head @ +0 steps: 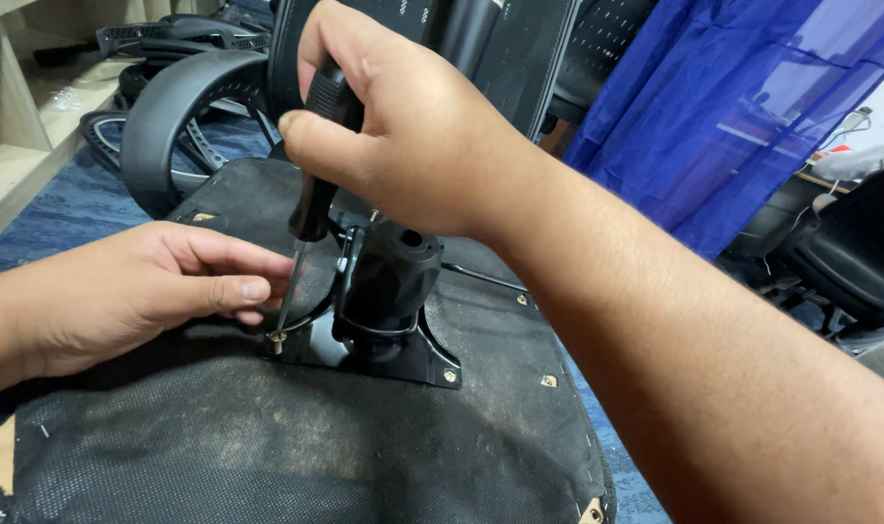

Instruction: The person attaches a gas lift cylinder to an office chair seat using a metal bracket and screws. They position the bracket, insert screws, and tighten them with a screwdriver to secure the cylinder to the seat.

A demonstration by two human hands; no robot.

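Blue carpeted floor (63,199) carries everything here: the upturned chair seat (296,437), dusty black underside up, lies on it, and black chair armrests (170,116) sit on the carpet just behind.
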